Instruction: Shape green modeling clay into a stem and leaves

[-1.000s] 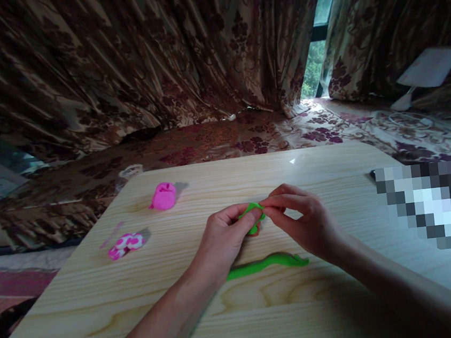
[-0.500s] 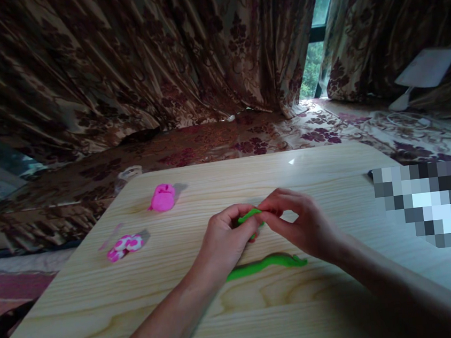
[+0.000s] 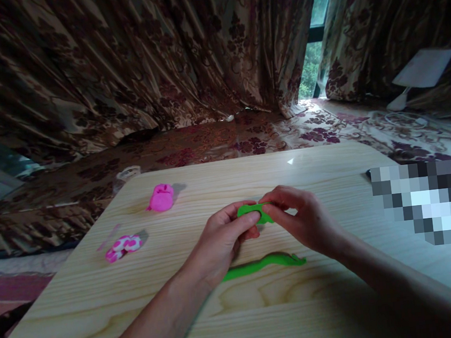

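Observation:
A flattened piece of green modelling clay (image 3: 246,210) is pinched between both hands above the middle of the table. My left hand (image 3: 227,228) grips it with the thumb laid across its face and the fingers behind. At its right end, my right hand (image 3: 294,210) squeezes the edge between thumb and fingertips. Below the hands, a long wavy green clay strip (image 3: 270,263) lies on the wood, its left end hidden by my left forearm. Farther left sit a bright pink clay lump (image 3: 161,198) with a hollowed top and a pink-and-white spotted clay piece (image 3: 124,247).
The pale wood-grain table (image 3: 211,186) spans the view. A clear container (image 3: 128,173) stands by its far left corner. A pixelated patch (image 3: 434,201) covers something at the right edge. Behind are patterned curtains (image 3: 197,48) and a white lamp (image 3: 424,68).
The green clay between my hands now shows a broader, flatter face. My right hand has shifted slightly to the right along its edge, while the pieces on the table stay put.

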